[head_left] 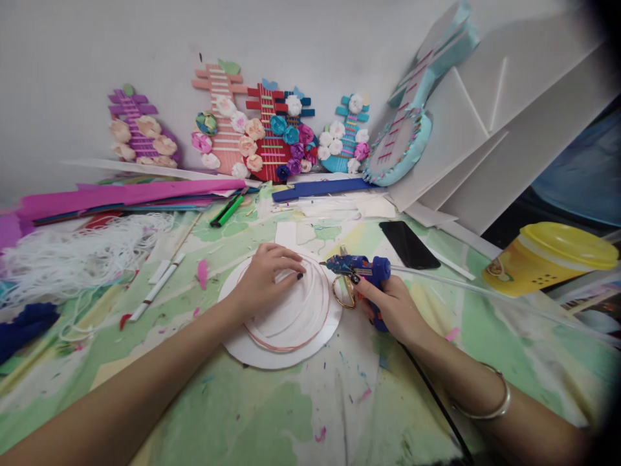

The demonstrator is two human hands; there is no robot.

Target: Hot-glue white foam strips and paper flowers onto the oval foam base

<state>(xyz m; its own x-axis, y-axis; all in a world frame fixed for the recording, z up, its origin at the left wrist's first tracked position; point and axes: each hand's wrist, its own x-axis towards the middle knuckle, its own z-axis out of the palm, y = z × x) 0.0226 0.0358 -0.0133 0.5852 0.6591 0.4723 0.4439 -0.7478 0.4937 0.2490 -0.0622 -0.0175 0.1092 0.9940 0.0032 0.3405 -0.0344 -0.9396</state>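
Gripping a blue hot-glue gun [381, 270] by its handle, the right hand [395, 307] holds the nozzle at the right side of a white disc [276, 360], which lies flat on the green-patterned table covering [252, 417]. The left hand [266, 278] rests over the disc, fingers near one another and bent downward; whether they pinch anything cannot be told. A thin pinkish ring [283, 350] lies upon the disc. Gold-coloured loops [339, 299] appear just beside the right hand. Beyond the glue gun lies a black smartphone [410, 244]; farther left, a green utility knife [229, 211].
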